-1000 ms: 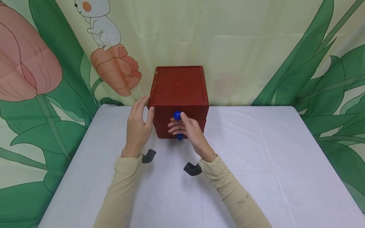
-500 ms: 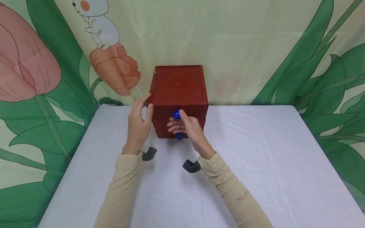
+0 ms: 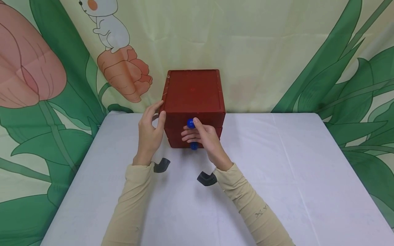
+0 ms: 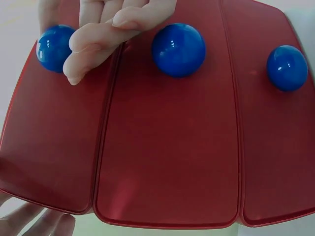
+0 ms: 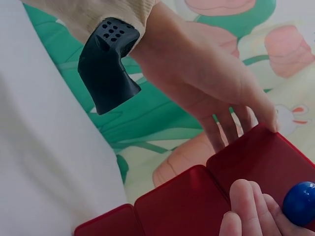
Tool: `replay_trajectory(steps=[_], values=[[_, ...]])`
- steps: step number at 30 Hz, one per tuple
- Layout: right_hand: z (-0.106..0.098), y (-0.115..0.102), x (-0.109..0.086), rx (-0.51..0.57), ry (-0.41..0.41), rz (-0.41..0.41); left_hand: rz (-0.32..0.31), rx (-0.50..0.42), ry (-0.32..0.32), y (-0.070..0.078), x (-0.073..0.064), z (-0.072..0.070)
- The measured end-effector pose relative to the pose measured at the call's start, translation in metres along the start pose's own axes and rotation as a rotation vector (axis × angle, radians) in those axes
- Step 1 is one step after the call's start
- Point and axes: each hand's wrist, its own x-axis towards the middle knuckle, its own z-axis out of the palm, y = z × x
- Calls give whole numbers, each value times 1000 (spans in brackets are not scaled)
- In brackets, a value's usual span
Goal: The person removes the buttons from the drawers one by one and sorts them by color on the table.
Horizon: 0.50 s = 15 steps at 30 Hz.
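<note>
A dark red drawer cabinet stands at the back of the table, with blue ball knobs on its front. My right hand pinches the top knob between thumb and index finger, its other fingers lying below. At the cabinet's left front corner is my left hand, fingers extended along the side and thumb at the front edge. Three drawer fronts show in the left wrist view, with a middle knob and a bottom knob. No drawer visibly stands out.
A white cloth covers the table. Right behind the cabinet hangs a printed curtain with plants, a rabbit and a carrot. A black camera mount sits on each wrist, the left one and the right one.
My left hand has shifted slightly forward and inward along the cabinet's left corner. My right hand keeps its hold on the top knob. The cabinet shows no visible movement on the table.
</note>
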Motion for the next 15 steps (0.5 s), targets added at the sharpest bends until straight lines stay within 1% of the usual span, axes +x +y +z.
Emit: replay_trajectory(steps=[4, 8, 15], values=[[1, 0, 0, 15, 7, 6, 1, -18, 1, -1, 1, -1], [1, 0, -1, 30, 9, 11, -13, -42, -5, 0, 2, -2], [1, -1, -1, 42, 18, 32, -64, -69, -21, 4, 3, -6]])
